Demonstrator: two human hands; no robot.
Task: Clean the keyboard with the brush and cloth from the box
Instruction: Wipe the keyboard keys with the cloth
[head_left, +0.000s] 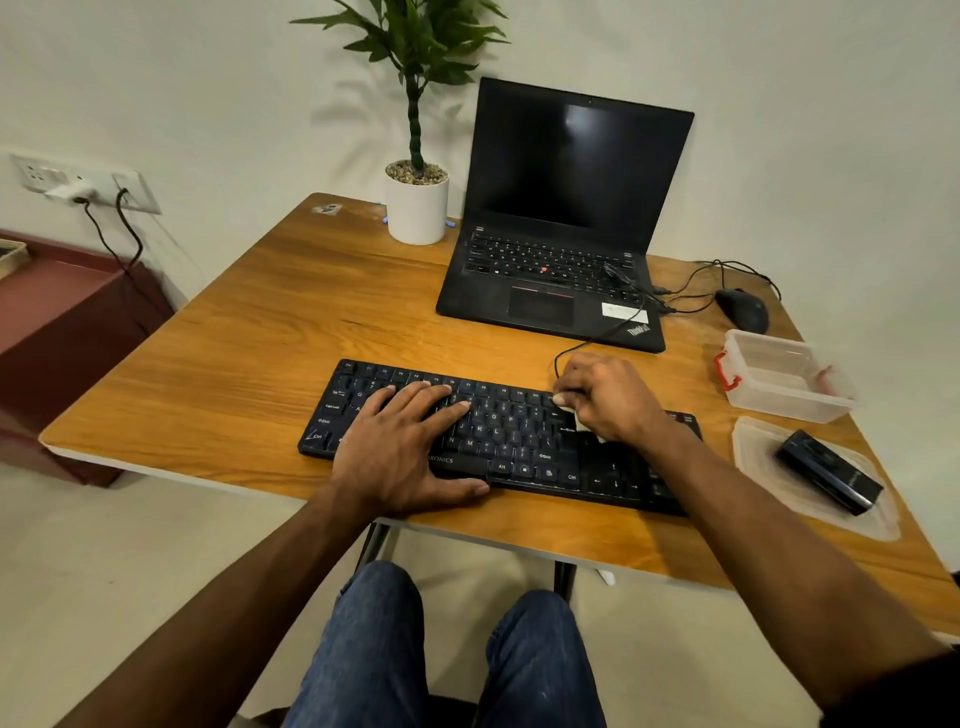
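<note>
Now the left hand (410, 441) presses flat on the keyboard (519, 441) while the right hand (608, 400) clutches a cloth (574, 415) on its keys.

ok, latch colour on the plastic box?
Red, on the clear box, at its left latch; head view, the only one.

glossy wood-grain table (270, 312), clear plastic box (779, 400)

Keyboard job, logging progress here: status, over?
Left hand flat on keyboard, steadying. Right hand grips white cloth, on the keys. Box open; black item on lid. Nothing in the way.
</note>
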